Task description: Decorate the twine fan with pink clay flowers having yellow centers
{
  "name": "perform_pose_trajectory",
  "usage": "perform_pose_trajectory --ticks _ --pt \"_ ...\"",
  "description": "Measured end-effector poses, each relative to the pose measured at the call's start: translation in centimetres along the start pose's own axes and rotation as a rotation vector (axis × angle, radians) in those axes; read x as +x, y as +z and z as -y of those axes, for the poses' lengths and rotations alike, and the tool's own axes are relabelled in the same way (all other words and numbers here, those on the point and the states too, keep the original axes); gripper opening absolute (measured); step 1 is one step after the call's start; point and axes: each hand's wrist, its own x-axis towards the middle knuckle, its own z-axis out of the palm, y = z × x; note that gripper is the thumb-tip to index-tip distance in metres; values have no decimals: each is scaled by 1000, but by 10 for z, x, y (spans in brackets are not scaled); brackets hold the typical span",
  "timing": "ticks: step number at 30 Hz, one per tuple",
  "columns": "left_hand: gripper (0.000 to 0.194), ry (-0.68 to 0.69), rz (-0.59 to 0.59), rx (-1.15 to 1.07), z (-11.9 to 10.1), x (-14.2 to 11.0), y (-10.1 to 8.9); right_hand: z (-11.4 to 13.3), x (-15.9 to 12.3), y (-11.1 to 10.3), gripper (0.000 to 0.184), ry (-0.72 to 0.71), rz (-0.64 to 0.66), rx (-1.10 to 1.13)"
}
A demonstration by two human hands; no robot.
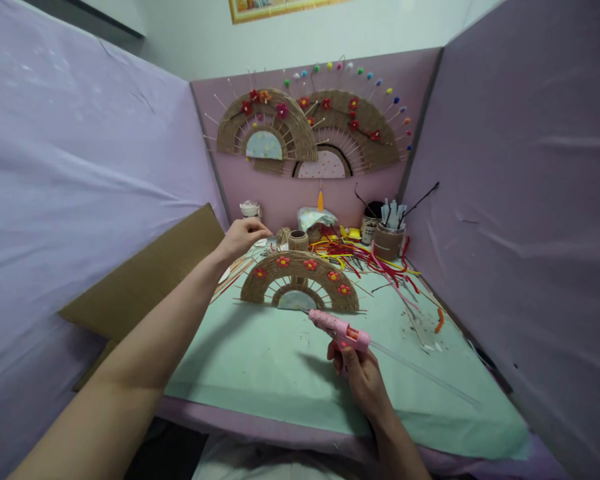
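My right hand is wrapped round the handle of a pink hot glue gun. A long clear glue stick trails from its back end, and its nozzle points left, close to the lower edge of a twine-wrapped half-round fan. Red flowers dot the fan's band, and a pale blue half-disc fills its centre. Stretched over the far left of the table, my left hand has its fingers pinched together. What they hold, if anything, is too small to make out.
Twine spools, red and yellow pipe cleaners and a pot of glue sticks stand or lie at the back of the green-covered table. Two finished-looking fans hang on the back panel. A cardboard sheet leans at left.
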Motion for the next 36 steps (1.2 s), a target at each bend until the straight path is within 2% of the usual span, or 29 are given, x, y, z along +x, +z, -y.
perform_pose_trajectory --ticks 4,11,18,36 --pt "20 52 136 43 11 15 1 0 0 -1 54 0 8 2" --pt "29 88 273 87 23 26 5 -3 0 -1 57 33 23 9" --pt "33 90 315 101 25 30 8 0 1 -2 59 3 25 -9" --pt "26 119 368 155 23 34 8 0 0 -3 58 9 8 -12"
